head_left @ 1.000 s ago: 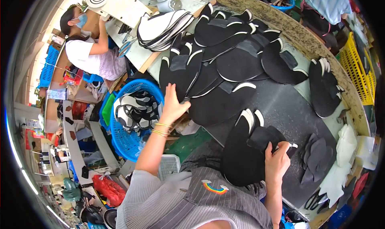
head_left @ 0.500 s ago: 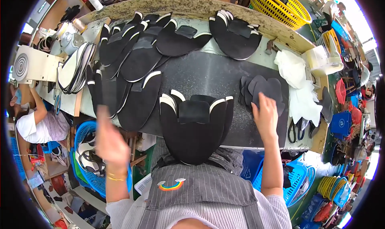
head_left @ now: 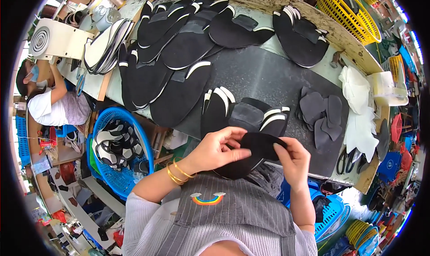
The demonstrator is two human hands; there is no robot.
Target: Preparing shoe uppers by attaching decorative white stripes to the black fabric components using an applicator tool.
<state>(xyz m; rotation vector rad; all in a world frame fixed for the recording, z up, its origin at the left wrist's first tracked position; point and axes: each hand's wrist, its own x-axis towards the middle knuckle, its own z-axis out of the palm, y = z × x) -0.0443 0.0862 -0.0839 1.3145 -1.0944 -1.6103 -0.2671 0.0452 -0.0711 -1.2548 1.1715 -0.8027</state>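
Note:
Between my hands, above the table's near edge, is a small rounded black piece (head_left: 262, 144), perhaps fabric or foam. My right hand (head_left: 295, 159) pinches its right end between thumb and fingers. My left hand (head_left: 219, 150) has its left end, fingertips partly hidden behind it. Just beneath lies a stack of black U-shaped shoe uppers (head_left: 212, 115) with white-edged tips and a dark patch (head_left: 246, 116) at the middle. To the right sits a loose pile of small dark grey rounded pieces (head_left: 312, 107).
More black uppers (head_left: 183, 97) overlap at the left and far side of the table. White sheets (head_left: 358, 135) and scissors (head_left: 346, 161) lie at the right edge. A blue basket (head_left: 151, 155) stands left, below table level. Another person (head_left: 58, 104) works at far left.
My right hand has come from the dark pile to the middle with a black piece. My left hand has swung in from the left to meet it. The view has shifted.

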